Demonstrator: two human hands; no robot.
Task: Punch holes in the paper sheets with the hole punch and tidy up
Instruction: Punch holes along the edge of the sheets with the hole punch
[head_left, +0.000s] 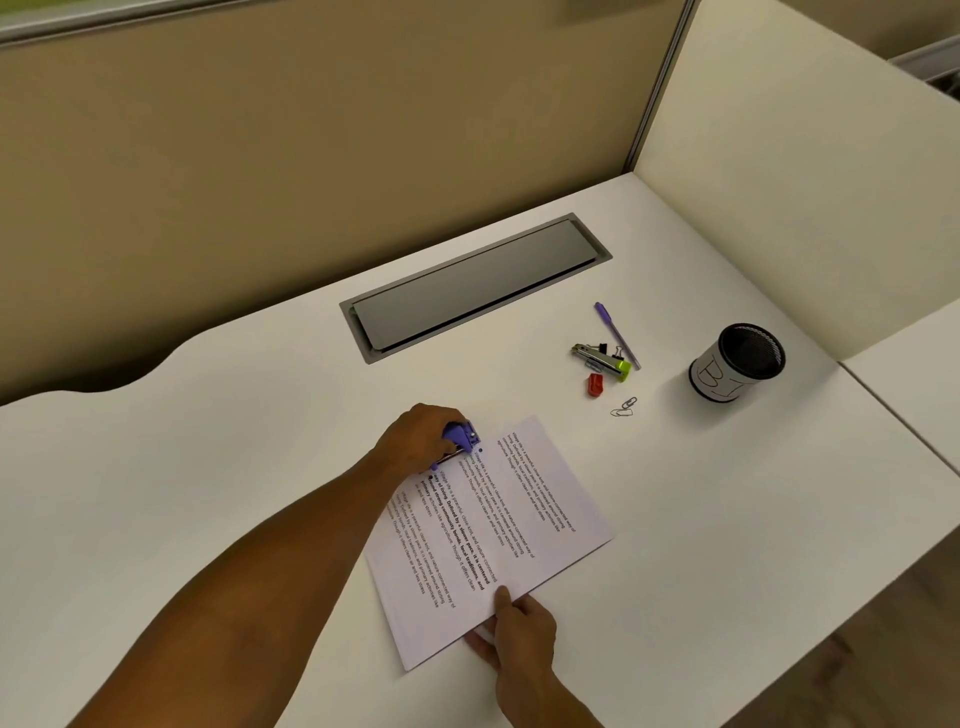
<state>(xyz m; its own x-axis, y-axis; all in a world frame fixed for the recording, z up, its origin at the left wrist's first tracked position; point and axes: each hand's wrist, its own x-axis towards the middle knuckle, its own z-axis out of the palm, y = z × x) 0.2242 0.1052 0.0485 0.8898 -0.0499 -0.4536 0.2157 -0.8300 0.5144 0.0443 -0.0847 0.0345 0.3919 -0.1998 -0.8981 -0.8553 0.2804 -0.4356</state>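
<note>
White tabletop (208, 493) is carrying printed paper sheets (498, 540). Left hand (418, 439) is gripping a purple hole punch (460, 437) at the sheets' far edge, while right hand (519, 631) is pinching their near edge.

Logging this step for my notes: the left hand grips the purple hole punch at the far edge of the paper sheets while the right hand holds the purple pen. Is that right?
Not quite. In the head view the right hand pinches the near edge of the paper sheets; the purple pen lies untouched on the desk. The left hand does grip the purple hole punch at the sheets' far edge.
</note>
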